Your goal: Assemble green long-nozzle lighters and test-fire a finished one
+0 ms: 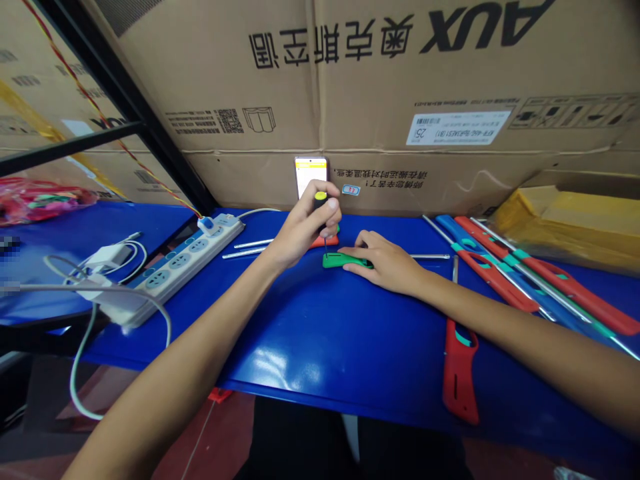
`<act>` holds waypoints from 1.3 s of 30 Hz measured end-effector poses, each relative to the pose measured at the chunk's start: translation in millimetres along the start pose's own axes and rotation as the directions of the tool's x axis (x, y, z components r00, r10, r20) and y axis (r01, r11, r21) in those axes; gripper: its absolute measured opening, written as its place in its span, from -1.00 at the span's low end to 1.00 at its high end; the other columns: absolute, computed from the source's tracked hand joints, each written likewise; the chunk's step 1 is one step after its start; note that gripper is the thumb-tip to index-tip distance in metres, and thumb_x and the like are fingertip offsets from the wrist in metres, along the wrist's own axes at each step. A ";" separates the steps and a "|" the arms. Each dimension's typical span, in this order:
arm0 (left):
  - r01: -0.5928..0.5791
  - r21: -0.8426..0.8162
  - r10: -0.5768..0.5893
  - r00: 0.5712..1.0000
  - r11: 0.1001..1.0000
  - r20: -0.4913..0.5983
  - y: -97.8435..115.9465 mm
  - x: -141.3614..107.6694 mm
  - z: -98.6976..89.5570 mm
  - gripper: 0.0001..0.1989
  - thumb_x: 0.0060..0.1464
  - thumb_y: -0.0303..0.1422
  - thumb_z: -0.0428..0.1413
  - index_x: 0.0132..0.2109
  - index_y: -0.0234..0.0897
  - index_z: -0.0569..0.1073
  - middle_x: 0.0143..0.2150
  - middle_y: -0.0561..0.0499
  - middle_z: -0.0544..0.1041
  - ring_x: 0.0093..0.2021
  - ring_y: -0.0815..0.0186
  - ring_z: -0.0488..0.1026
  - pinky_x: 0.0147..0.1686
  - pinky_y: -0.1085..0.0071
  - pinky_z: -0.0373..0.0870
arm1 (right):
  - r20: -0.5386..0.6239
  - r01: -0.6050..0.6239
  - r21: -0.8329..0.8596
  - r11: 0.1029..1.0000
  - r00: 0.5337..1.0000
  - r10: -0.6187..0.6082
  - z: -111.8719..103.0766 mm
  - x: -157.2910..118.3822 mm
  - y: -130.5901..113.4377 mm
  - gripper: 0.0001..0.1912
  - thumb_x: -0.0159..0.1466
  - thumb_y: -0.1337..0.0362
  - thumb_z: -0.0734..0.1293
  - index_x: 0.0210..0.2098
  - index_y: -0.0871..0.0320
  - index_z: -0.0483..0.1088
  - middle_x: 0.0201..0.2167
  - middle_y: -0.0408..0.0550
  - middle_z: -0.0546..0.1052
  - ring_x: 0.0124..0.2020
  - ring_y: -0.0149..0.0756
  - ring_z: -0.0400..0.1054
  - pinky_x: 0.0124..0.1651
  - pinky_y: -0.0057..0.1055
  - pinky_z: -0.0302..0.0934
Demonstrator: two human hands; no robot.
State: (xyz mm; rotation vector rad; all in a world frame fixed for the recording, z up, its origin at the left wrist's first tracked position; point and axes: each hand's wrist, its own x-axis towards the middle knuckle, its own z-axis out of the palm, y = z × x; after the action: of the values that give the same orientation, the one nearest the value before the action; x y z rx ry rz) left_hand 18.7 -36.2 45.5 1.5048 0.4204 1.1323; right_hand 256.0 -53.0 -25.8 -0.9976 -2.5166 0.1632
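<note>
Green plastic part [345, 261], qty 1: lies flat on a blue bench [300, 320], beneath the right hand [385, 263], its fingers [363, 241] curved closed over the top. Left hand [303, 227]: wrapped firmly round a yellow-capped screwdriver [320, 197], shaft pointing down, tip at the green part. Step in hand, as judged: screwdriver work on that part; the next turn calls for it held firm. Orange-red piece [323, 242], qty 1: just behind, partly hidden by the left hand. Containers, qty 2: AUX cardboard carton [400, 87], standing behind the bench, contents hidden; cardboard box [565, 213], right, with yellow packing, contents unclear.
</note>
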 end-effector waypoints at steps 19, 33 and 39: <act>-0.068 0.044 0.070 0.996 0.997 -0.058 -0.4 1.0 -3.8 -0.55 0.24 -0.03 0.45 -0.17 -0.20 0.41 -0.20 0.00 0.57 -0.29 0.33 0.54 -0.23 0.37 0.52 | -0.002 0.002 0.020 1.000 1.000 -0.002 0.0 -0.5 1.3 -0.50 0.62 -0.05 0.31 0.38 0.01 0.60 -0.02 0.11 0.50 0.01 -0.01 0.43 0.16 -0.04 0.43; -0.049 0.052 0.051 0.997 0.997 -0.050 -9.1 0.7 -2.9 -0.45 0.31 0.10 0.38 -0.16 -0.15 0.26 -0.36 0.14 0.48 -0.44 0.42 0.42 -0.38 0.45 0.37 | 0.006 0.008 0.008 1.000 1.000 -0.008 -0.7 0.3 0.5 -0.51 0.61 -0.03 0.33 0.37 0.05 0.61 -0.05 0.10 0.50 0.00 -0.01 0.44 0.16 -0.04 0.44; 0.038 -0.074 -0.035 0.999 0.997 0.040 -5.5 0.3 -0.9 -0.53 0.27 0.05 0.35 -0.03 -0.20 0.42 -0.29 0.09 0.47 -0.40 0.39 0.41 -0.31 0.39 0.44 | -0.002 -0.002 0.001 1.000 1.000 0.002 0.3 -0.3 1.2 -0.52 0.61 -0.02 0.33 0.37 0.04 0.61 -0.03 0.11 0.50 0.00 -0.02 0.45 0.14 -0.06 0.44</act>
State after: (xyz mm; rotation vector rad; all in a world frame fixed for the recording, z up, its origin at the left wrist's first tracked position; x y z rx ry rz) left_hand 19.9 -33.9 40.5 1.4461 0.3741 1.0772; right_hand 256.8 -52.4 -26.5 -0.9992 -2.5137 0.1643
